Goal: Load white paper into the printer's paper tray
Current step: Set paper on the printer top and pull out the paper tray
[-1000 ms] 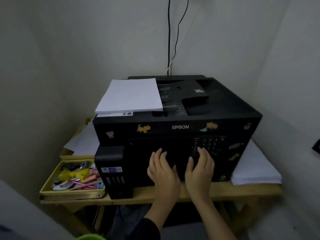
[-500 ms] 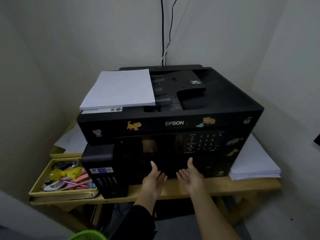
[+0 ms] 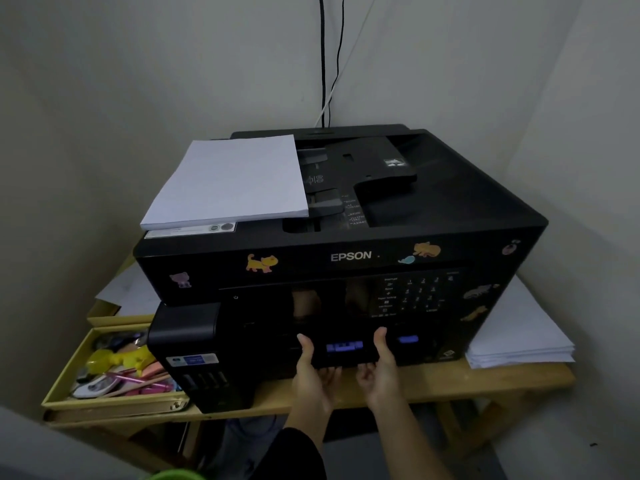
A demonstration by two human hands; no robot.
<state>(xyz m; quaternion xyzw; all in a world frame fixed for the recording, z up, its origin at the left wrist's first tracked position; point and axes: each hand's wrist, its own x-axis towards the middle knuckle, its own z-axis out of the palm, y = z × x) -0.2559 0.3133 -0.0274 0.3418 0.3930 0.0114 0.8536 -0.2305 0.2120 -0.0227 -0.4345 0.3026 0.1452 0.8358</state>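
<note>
A black Epson printer with animal stickers stands on a wooden table. A stack of white paper lies on its top left. At the bottom front sits the paper tray, marked by blue labels. My left hand and my right hand grip the tray's front from below, palms up, thumbs on its face, fingers hooked under its lower edge. The fingertips are hidden under the tray.
A wooden table carries the printer. A second pile of white paper lies to the right. A yellow tray with stationery and loose sheets sits left. Cables run up the wall. Walls close in on both sides.
Both hands dropped from the control panel to the printer's lower front, turned palms up, and now grip the paper tray. The view has shifted slightly closer and lower.
</note>
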